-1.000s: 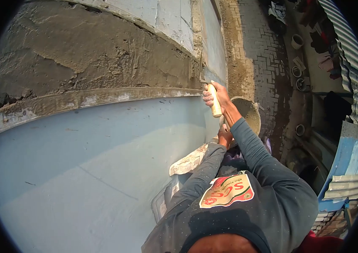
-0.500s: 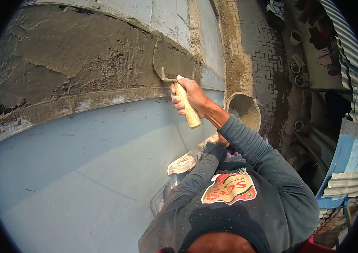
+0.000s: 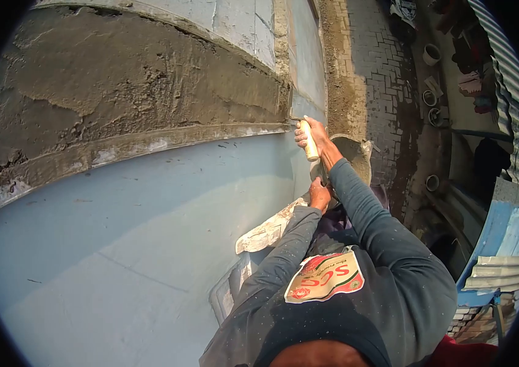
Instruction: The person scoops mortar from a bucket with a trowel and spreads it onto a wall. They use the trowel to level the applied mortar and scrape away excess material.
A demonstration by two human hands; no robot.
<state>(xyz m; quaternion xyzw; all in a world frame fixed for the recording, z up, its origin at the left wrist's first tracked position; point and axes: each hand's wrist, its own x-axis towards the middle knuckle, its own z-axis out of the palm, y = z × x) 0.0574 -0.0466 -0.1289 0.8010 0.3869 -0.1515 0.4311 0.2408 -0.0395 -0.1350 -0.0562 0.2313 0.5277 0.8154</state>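
Trowel handle (image 3: 310, 147) slants through the right grip (image 3: 319, 135), lower end protruding.

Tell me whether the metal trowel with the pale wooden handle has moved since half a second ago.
Yes: the trowel has moved rightward in view, to the right end of the rough grey-brown mortar band.

Your ground: block paving (image 3: 385, 92) beside the blue wall (image 3: 119, 244); loose dirt (image 3: 339, 79) nearest that wall, pails (image 3: 430, 58) standing farther out from it.
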